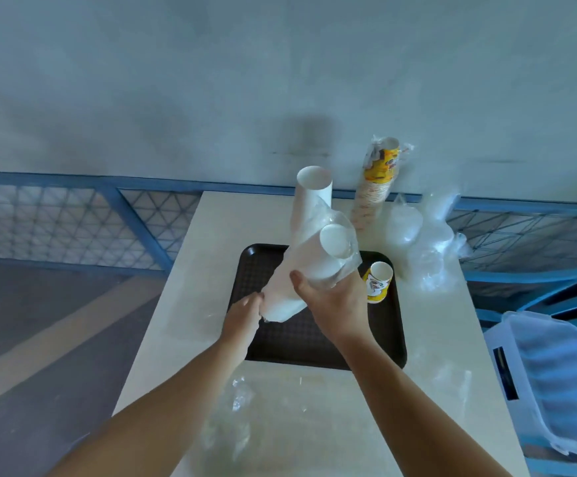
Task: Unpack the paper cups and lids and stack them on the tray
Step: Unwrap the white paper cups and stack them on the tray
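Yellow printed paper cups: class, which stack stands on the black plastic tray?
The short unwrapped yellow stack by the right hand; the tall plastic-wrapped stack is on the pale table behind the black tray.

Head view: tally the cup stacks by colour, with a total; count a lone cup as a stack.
White: 2, the tall white stack in the left hand, the short white stack in the right hand.
Yellow printed: 2, the wrapped yellow stack at the back, the yellow cup on the tray.
Total: 4
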